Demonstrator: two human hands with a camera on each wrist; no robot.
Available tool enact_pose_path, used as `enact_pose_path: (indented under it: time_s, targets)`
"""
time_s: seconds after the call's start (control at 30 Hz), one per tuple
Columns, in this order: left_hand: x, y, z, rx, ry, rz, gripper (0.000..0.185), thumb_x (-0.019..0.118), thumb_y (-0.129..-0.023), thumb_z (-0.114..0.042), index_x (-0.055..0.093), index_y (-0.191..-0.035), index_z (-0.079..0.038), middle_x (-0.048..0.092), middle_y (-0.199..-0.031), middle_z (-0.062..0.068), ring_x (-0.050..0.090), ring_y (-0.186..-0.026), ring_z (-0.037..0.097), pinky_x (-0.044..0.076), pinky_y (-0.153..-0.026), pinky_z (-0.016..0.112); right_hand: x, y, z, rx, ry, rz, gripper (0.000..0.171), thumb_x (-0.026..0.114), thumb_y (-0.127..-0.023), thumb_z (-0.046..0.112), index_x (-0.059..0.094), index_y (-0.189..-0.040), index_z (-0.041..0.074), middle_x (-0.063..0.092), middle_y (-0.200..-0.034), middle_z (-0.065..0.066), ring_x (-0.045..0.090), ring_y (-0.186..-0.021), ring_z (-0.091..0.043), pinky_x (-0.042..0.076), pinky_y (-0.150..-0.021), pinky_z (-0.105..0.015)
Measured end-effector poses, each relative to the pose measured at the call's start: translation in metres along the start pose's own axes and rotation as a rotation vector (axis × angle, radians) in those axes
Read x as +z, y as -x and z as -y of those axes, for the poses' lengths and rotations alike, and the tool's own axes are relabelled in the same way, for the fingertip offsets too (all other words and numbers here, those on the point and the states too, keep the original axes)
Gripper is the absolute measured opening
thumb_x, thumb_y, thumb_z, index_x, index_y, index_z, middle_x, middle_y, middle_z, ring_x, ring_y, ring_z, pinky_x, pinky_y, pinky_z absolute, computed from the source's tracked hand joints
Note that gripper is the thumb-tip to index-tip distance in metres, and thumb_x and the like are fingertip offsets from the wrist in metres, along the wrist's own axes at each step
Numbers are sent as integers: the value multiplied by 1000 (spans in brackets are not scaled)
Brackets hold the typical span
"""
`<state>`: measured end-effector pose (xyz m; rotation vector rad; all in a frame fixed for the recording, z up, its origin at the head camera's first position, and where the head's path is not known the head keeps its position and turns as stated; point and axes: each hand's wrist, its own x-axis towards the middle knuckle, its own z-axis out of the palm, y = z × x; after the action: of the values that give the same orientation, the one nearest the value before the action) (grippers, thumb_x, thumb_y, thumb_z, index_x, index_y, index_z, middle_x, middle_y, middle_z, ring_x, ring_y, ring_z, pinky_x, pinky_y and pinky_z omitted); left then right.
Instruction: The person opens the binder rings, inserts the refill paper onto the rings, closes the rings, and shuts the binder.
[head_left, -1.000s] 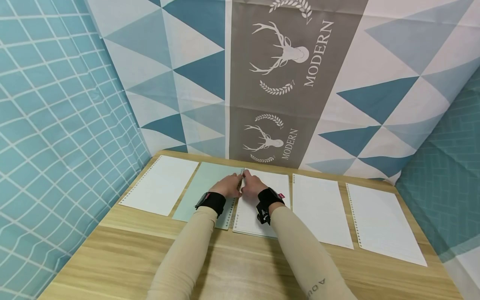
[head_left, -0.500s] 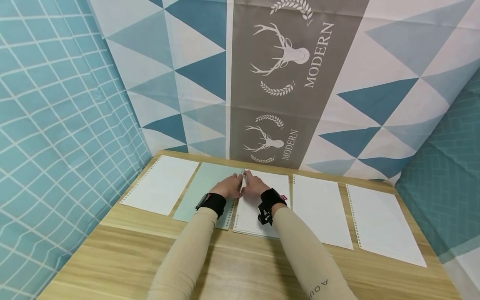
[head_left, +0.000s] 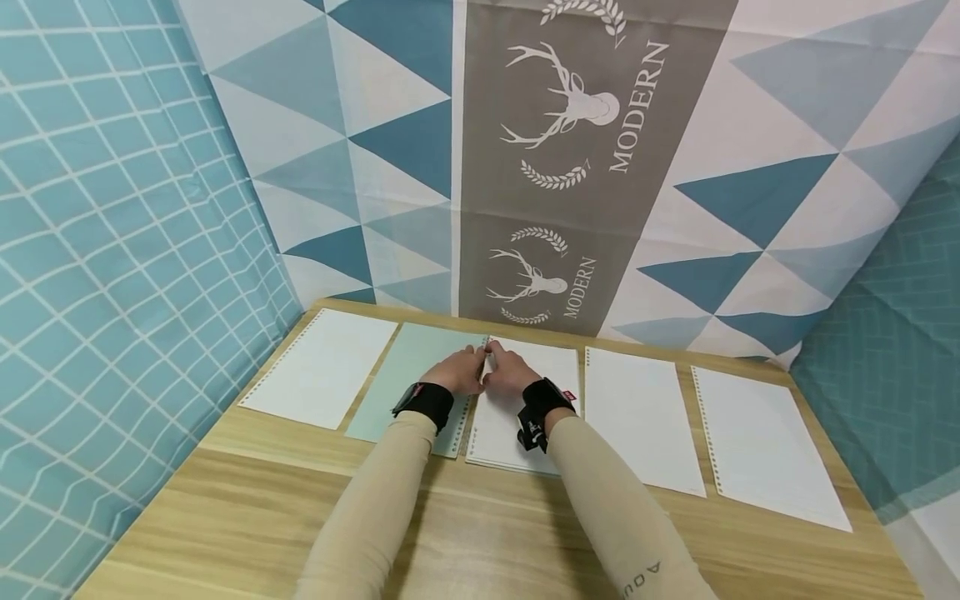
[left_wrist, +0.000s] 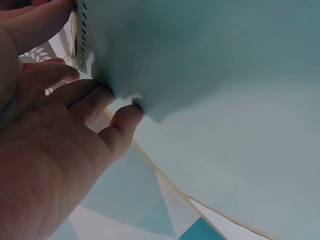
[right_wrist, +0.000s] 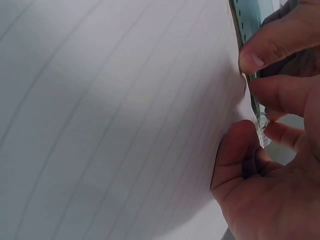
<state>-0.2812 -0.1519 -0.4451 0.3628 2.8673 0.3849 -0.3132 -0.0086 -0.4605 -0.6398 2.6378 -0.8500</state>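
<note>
A pale green punched sheet (head_left: 386,392) and a stack of white punched paper (head_left: 506,437) lie side by side, hole edges facing. My left hand (head_left: 456,371) is over the green sheet's hole edge, its fingertips pinching at the seam. From the white stack's side, my right hand (head_left: 507,371) pinches at the same seam, fingers curled. Between them runs a narrow clear ring binding strip (right_wrist: 265,137), mostly hidden by the fingers. The right wrist view shows ruled lines on the top white sheet (right_wrist: 110,110). Both hands nearly touch each other.
Flat on the wooden table (head_left: 225,500) lie a white punched sheet (head_left: 322,367) at the left and two more, a nearer right sheet (head_left: 641,417) and a far right sheet (head_left: 768,446). A patterned cloth wall (head_left: 405,208) rises directly behind the table.
The right fingers parted slightly from the left, showing a pale strip between them, then drew in again. My left hand stays almost still. The sheets have not moved.
</note>
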Motion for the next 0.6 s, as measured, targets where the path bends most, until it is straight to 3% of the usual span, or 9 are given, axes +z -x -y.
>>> enact_pose_path:
  time_s: [0.3,0.47,0.53,0.6]
  targets:
    - [0,3,1,-15,15,-7,67,59,-102,-23,29,-160,-9,38,-159,24,45,-143,38,43,-114,49,5,-5,1,23,49,-23,62,64,-96,13,34,-150,9,56,-139,-26,57,-123,-39,45,-98,-46]
    - [0,3,-1,-27,40,1,73,59,-102,-23,21,-164,-13,29,-165,24,35,-151,38,38,-119,51,3,-7,-1,77,-2,-12,74,64,-96,17,25,-158,9,52,-147,-25,55,-132,-38,45,-106,-47]
    - [1,4,-2,-37,45,8,74,61,-101,-21,22,-163,-13,28,-165,24,34,-151,38,39,-118,51,1,-7,-2,113,-30,10,78,62,-97,19,19,-161,10,56,-142,-24,62,-122,-36,49,-99,-44]
    - [2,4,-3,-42,49,18,75,63,-100,-20,23,-163,-14,28,-165,24,35,-151,38,39,-117,52,-1,-7,-3,153,-60,32,79,60,-98,21,15,-163,13,61,-135,-22,68,-101,-31,52,-85,-40]
